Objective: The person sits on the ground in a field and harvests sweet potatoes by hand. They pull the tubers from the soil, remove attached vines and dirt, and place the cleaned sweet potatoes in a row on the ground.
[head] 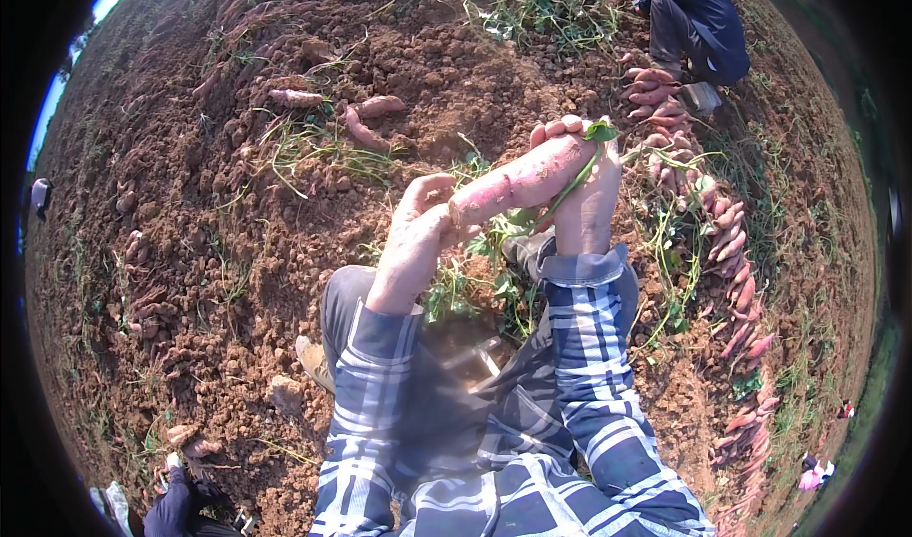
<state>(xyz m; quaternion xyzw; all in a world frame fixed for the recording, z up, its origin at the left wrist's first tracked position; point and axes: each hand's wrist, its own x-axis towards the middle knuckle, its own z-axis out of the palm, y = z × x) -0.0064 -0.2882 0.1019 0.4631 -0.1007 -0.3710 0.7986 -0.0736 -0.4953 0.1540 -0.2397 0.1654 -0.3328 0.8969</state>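
Note:
A large pinkish sweet potato (524, 180) is held up in front of me, tilted with its right end higher. My left hand (420, 227) is at its lower left end, thumb and fingers around the tip. Behind the upper right end, my right hand (588, 180) supports it, with fingertips showing over the top edge. A green stem with a leaf (602, 132) lies across that end, beside my right palm. Below the sweet potato, green vines (456, 287) lie on the soil between my legs.
A long row of sweet potatoes (734, 237) runs down the right side. A crouching person (695, 27) is at its far end. Loose sweet potatoes (367, 131) and vines (548, 13) lie on the clumpy soil ahead. Another person (182, 498) is at lower left.

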